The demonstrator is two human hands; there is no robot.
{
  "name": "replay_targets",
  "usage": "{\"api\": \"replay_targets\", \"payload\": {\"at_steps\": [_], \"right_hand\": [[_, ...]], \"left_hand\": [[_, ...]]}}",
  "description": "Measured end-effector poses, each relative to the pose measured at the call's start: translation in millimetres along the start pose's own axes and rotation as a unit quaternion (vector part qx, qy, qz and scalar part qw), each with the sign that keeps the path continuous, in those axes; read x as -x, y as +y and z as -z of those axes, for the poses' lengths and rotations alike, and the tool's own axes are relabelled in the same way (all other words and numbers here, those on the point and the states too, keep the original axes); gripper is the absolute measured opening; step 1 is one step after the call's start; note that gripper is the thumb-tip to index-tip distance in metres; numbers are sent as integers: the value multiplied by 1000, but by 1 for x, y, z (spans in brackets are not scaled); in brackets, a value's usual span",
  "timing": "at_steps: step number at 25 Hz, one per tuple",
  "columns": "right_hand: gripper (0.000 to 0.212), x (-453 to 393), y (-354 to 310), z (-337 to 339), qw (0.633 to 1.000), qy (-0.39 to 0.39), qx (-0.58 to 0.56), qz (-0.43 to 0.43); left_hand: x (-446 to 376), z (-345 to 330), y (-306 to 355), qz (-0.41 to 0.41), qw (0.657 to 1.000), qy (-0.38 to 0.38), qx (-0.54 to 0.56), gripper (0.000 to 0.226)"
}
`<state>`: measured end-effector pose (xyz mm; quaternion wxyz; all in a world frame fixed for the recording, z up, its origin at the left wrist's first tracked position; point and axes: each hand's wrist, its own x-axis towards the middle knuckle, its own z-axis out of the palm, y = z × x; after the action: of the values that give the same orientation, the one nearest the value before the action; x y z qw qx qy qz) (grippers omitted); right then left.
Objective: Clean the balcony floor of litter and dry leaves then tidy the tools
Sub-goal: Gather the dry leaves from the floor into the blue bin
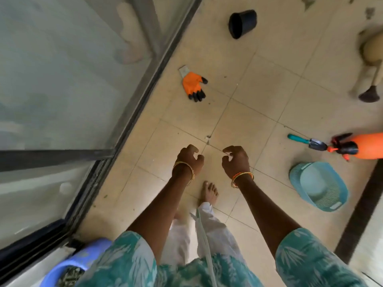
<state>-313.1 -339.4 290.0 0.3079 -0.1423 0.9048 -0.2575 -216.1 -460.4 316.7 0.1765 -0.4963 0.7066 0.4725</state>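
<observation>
- Head view: left hand [189, 159] and right hand [235, 160] hang loosely curled above the floor [259, 79], holding nothing.
- Orange glove [193, 85] lies far left by the glass; trowel [308, 141] and sprayer [360, 147] right.
- Risk: bare foot [209, 192] could catch scattered tools, I judge.

beige tiled floor [259, 112], glass door [62, 79]

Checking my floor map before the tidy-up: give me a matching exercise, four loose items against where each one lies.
Items:
1. black pot
2. orange glove
3. teal-handled trowel
4. blue basket

Places:
A. beside the orange sprayer
B. near the glass door track
C. on its side, far end of the floor
D. right of the right hand

Pairs: 1-C, 2-B, 3-A, 4-D
</observation>
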Motion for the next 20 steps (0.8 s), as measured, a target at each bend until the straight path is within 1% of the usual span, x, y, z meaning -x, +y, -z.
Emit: {"api": "replay_targets", "payload": {"at_steps": [2, 4, 8, 10, 12, 16, 18, 20], "right_hand": [[38, -28, 19, -9, 997, -47, 63, 12], [48, -61, 41, -33, 990, -81, 110, 36], [62, -137, 101, -128, 972, -137, 178, 68], [70, -174, 137, -183, 961, -145, 214, 103], [75, -196, 159, -220, 952, -128, 233, 153], [75, -225, 203, -277, 935, -63, 260, 233], [69, -221, 218, -285, 930, -5, 242, 277], [56, -216, 232, -286, 920, 34, 220, 322]], "left_hand": [[-38, -13, 3, 3, 1000, -7, -15, 26], [-82, -28, -8, 15, 1000, -2, -15, 24], [-189, -75, -68, 44, 999, -2, -18, 20], [-244, -103, -108, 40, 999, 4, -17, 19], [-274, -118, -135, 32, 999, 17, -11, 17], [-316, -148, -175, 14, 1000, 24, 9, 9], [-325, -156, -180, 10, 999, 23, 42, 16], [-331, -159, -177, 12, 997, 23, 74, 21]]}}
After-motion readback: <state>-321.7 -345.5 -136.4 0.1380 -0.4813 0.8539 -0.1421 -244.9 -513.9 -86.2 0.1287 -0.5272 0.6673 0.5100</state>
